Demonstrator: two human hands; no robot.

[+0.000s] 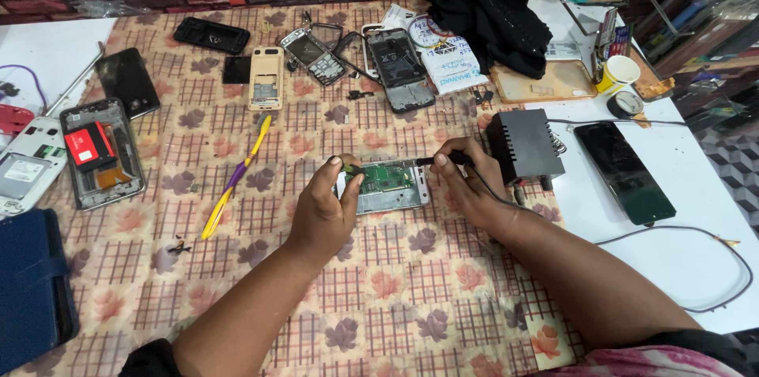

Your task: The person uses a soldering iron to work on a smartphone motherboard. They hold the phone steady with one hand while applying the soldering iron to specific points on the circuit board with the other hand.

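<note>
An opened mobile phone (393,187) with a bare green circuit board lies on the patterned tablecloth at the middle of the view. My left hand (328,207) grips its left edge, and a small dark-tipped tool pokes out by the thumb. My right hand (466,179) holds a black soldering iron (443,160) like a pen, its tip at the phone's upper right corner. A cord runs from the iron towards the black power box (523,145) just to the right.
Several dismantled phones (402,67) and shells lie along the back. A yellow-and-purple toothbrush (236,177) lies left of my hands. A phone with a red battery (99,152) sits far left, a dark phone (624,171) and paper cup (619,71) right, black cloth (490,9) behind.
</note>
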